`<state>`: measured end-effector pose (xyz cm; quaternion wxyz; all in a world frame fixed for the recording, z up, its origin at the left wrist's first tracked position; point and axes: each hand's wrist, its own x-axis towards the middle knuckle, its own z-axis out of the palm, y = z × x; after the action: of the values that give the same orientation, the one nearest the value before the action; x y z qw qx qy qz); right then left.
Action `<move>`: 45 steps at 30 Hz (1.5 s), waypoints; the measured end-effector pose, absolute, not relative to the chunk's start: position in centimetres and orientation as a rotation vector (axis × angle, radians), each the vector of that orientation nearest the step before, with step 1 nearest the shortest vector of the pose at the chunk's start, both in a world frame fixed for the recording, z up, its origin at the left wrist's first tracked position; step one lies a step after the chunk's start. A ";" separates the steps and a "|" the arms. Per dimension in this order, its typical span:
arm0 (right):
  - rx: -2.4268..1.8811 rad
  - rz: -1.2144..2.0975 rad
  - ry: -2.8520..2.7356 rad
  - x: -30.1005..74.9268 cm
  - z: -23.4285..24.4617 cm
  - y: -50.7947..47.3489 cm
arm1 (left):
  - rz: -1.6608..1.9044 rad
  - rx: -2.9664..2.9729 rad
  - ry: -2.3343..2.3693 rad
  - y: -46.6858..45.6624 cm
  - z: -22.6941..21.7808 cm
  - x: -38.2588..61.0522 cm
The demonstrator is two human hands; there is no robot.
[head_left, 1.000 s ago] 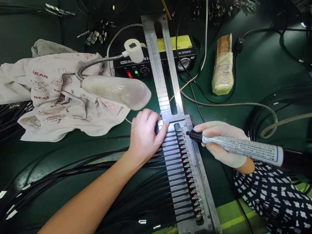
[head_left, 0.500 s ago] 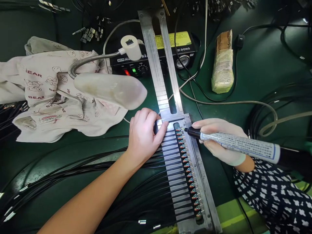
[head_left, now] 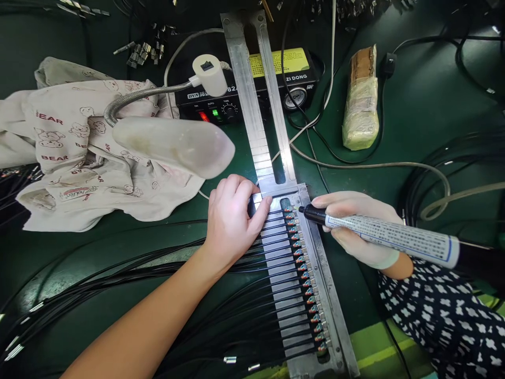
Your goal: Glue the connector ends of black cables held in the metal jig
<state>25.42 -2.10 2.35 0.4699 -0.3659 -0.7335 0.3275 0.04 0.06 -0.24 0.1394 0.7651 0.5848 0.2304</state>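
Observation:
My bare left hand (head_left: 233,218) is closed on the left edge of a slotted metal fixture (head_left: 275,252), its thumb lying on top and its other fingers curled partly out of sight. Thin black cables (head_left: 236,251) run into the fixture's slots, and a row of small connectors with coloured wires (head_left: 303,267) lines its right part. In my gloved right hand (head_left: 357,223) is a thick pen-shaped dispenser (head_left: 390,235) with a printed label. Its black tip is at the fixture's upper end, beside the topmost connector; whether it touches cannot be made out.
A hinged frame (head_left: 248,100) extends from the fixture over a black control box (head_left: 189,108) with a gauge. A white gooseneck lamp (head_left: 177,145) overhangs a printed cloth (head_left: 59,142) at left. A wrapped block (head_left: 360,105) and coiled cables (head_left: 418,179) lie right.
The view has shifted slightly, and the lamp and cloth appear a little further left. The dispenser's rear end is slightly further right; both hands stay almost in place.

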 end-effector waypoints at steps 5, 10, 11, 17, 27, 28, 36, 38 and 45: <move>-0.884 0.804 -1.808 25.5 2.4 -2.2 | 0.657 2.219 1.691 0.1 -0.3 0.0; -0.853 0.793 -1.815 25.6 2.4 -2.2 | 0.665 2.221 1.690 0.1 -0.4 0.0; -0.852 0.794 -1.821 25.6 2.4 -2.2 | 0.667 2.219 1.690 0.1 -0.4 0.0; -0.873 0.797 -1.817 25.6 2.3 -2.2 | 0.657 2.214 1.690 0.1 -0.3 0.0; -0.917 0.780 -1.827 25.4 2.5 -2.0 | 0.663 2.209 1.686 0.2 -0.2 0.1; -0.916 0.781 -1.827 25.4 2.4 -2.1 | 0.663 2.206 1.685 0.2 -0.2 0.1; -0.877 0.764 -1.852 25.6 2.6 -2.2 | 0.663 2.212 1.679 0.2 -0.2 0.0; -0.881 0.761 -1.862 25.6 2.7 -2.2 | 0.664 2.216 1.677 0.2 -0.2 0.0; -0.883 0.751 -1.869 25.5 2.8 -2.1 | 0.667 2.221 1.682 0.1 -0.2 0.0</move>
<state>25.54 -2.11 2.84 0.4539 -0.3577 -0.7572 0.3044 0.03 0.13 -0.24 0.1382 0.7678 0.5815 0.2307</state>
